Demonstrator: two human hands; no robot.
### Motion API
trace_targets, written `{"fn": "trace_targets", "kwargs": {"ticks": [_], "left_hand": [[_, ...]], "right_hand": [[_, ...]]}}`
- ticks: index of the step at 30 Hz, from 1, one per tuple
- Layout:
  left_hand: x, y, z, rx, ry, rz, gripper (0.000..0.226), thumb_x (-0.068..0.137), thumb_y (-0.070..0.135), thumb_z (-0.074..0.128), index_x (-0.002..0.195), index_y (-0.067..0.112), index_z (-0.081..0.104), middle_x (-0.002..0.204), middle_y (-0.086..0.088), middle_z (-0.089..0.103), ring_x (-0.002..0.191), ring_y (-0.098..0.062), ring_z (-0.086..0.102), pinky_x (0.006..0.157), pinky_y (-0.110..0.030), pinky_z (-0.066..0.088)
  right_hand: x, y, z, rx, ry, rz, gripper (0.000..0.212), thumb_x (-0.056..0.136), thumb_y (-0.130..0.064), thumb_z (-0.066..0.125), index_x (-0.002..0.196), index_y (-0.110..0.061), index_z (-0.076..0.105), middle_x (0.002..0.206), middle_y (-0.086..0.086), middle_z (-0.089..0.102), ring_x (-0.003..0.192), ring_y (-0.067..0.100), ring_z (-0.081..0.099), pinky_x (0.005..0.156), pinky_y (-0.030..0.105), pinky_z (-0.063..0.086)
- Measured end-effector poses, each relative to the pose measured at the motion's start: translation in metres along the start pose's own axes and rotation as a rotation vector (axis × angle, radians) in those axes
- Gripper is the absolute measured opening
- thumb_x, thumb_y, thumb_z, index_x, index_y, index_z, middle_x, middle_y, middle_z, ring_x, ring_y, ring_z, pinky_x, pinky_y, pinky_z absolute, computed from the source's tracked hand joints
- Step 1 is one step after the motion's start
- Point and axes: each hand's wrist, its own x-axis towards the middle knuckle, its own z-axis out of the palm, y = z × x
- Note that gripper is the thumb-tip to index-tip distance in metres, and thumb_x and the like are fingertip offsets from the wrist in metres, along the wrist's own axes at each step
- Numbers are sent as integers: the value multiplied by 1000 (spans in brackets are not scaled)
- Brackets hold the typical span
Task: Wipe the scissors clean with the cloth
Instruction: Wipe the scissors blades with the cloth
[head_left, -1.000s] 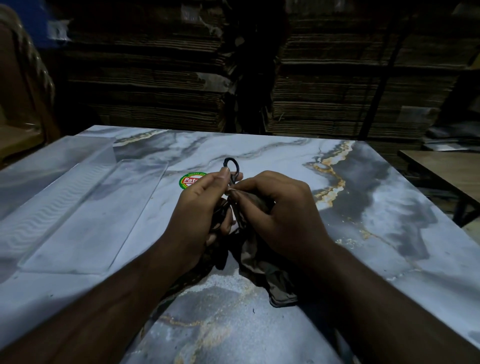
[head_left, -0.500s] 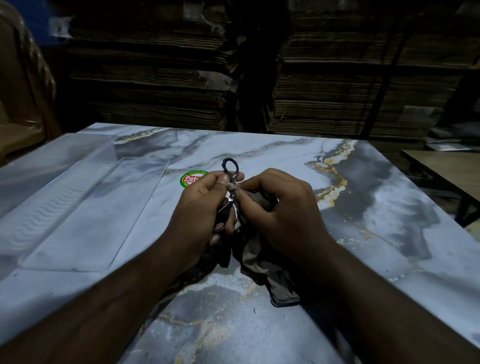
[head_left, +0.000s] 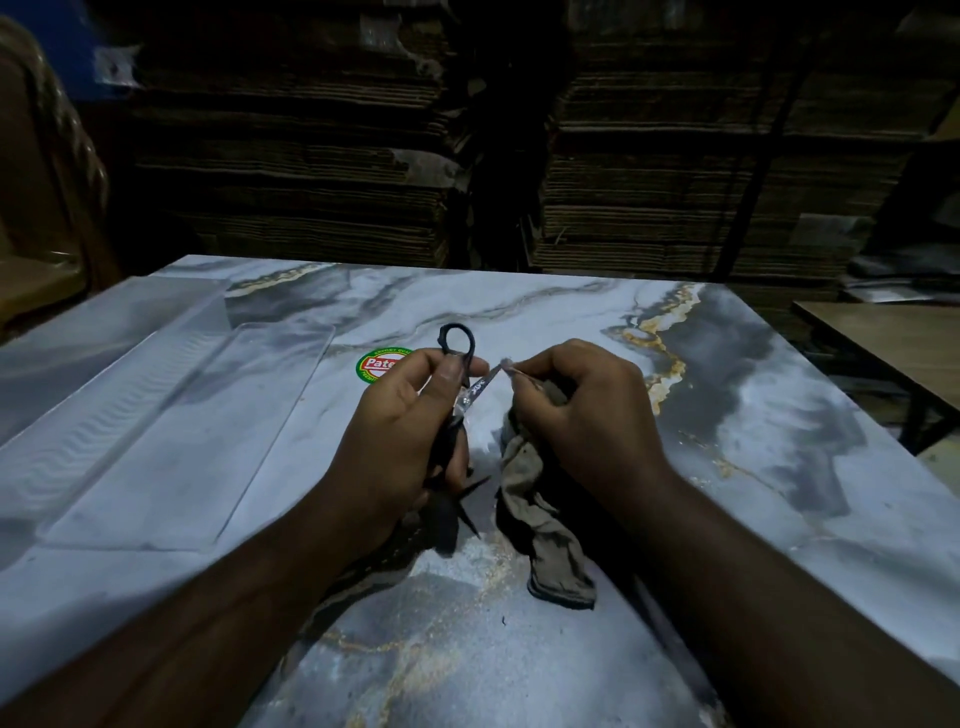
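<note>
The left hand (head_left: 405, 431) is closed around the small black-handled metal scissors (head_left: 464, 395), one handle ring standing above its thumb and a shiny blade slanting across toward the right hand. The right hand (head_left: 582, 410) is closed on the crumpled grey-brown cloth (head_left: 540, 519), pinching it at the blade tip, and the rest of the cloth hangs below that hand onto the grey marble-patterned tabletop (head_left: 727, 467). A round green and red sticker (head_left: 376, 365) lies just beyond the left hand.

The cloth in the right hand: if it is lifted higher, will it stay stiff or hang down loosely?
Probably floppy: the cloth droops from the right hand in soft folds, its lower end lying crumpled on the table. It looks thin, so likely light. It should not slide or roll when pushed; more likely it bunches.
</note>
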Motion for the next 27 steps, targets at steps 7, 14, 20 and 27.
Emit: {"fn": "trace_targets", "kwargs": {"ticks": [7, 14, 20, 27], "left_hand": [[6, -1, -4, 19, 84, -18, 28, 110, 30, 44, 112, 12, 66, 44, -13, 50, 27, -14, 32, 33, -20, 27], [6, -2, -3, -1, 85, -18, 28, 109, 31, 47, 110, 15, 70, 49, -19, 50, 29, -17, 35, 36, -21, 29], [8, -3, -2, 43, 83, -26, 27, 110, 30, 44, 109, 17, 68, 43, -10, 49, 29, -17, 37, 34, -18, 29], [6, -10, 2, -52, 74, -46, 31, 108, 31, 49, 88, 22, 70, 49, -16, 48, 36, -23, 39, 46, -26, 33]], "right_hand": [[-5, -18, -6, 113, 81, -79, 7, 91, -19, 74, 98, -17, 75, 88, -8, 70, 71, -2, 57, 66, 17, 42], [-6, -15, 7, 50, -70, -211, 11, 91, -25, 77, 97, -16, 80, 86, -6, 70, 76, 8, 62, 67, 26, 49], [-11, -18, 5, 21, -108, -316, 5, 91, -20, 76, 92, -16, 77, 86, -2, 66, 76, 18, 63, 65, 38, 51], [-13, -29, 8, -210, -41, -517, 12, 88, -13, 64, 85, -13, 76, 82, 5, 64, 67, 30, 59, 56, 40, 44]]}}
